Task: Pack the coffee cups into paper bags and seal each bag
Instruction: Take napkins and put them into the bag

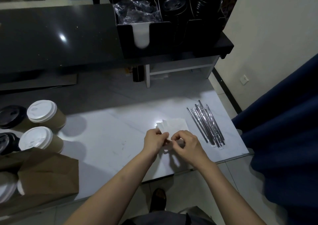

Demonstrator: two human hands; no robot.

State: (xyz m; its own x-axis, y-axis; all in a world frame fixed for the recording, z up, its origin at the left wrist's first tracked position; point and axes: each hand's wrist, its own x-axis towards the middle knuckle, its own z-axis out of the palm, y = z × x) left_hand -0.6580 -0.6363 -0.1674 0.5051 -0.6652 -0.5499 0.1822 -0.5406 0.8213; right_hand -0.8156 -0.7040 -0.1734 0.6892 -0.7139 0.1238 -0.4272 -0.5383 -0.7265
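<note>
Head view puts the coffee cups (pixel 41 114), lidded, at the left of the surface (pixel 111 138), with a paper bag (pixel 49 176) just in front of them. Well to their right, the left hand (pixel 153 143) and right hand (pixel 187 145) pinch the near corner of a napkin stack (pixel 173 124) with curled fingers, straws (pixel 206 123) beside. Peeling off one sheet likely wants a light thumb rub while the other hand pins the rest.

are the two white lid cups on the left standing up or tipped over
Upright. The far white-lid cup and near white-lid cup both stand on the table, lids on top.
</note>
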